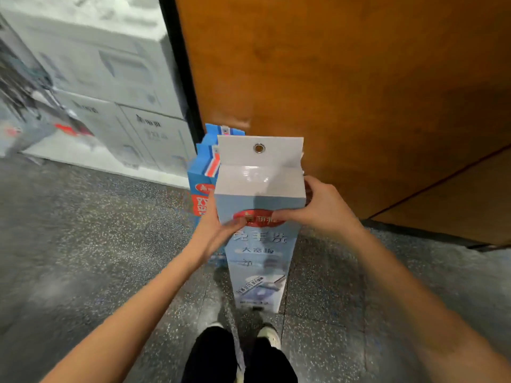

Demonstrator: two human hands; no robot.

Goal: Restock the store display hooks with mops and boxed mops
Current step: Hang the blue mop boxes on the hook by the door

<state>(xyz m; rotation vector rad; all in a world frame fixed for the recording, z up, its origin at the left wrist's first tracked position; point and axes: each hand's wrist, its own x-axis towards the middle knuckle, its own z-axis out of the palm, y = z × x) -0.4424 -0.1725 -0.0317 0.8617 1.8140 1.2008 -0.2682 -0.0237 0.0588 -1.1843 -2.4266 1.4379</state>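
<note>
Item: boxed mop (260, 239), tall pale-blue carton, upright, held in front of you above your shoes (269, 334); whether its base touches the floor (83, 244) cannot be told. The white top flap stands up, with a metal eyelet (259, 148) at its centre.

Your left hand (218, 230): grips the box's left side, thumb laid across the front by the red logo.

Your right hand (320, 208): grips the right upper edge, fingers curled round it, thumb on the front.

Behind the box, just beside it: blue boxes (201, 172) standing upright (red-and-white print).

Upper left: stacked white cartons (124, 92), blurred.

Right: brown wooden panel (345, 78).
</note>
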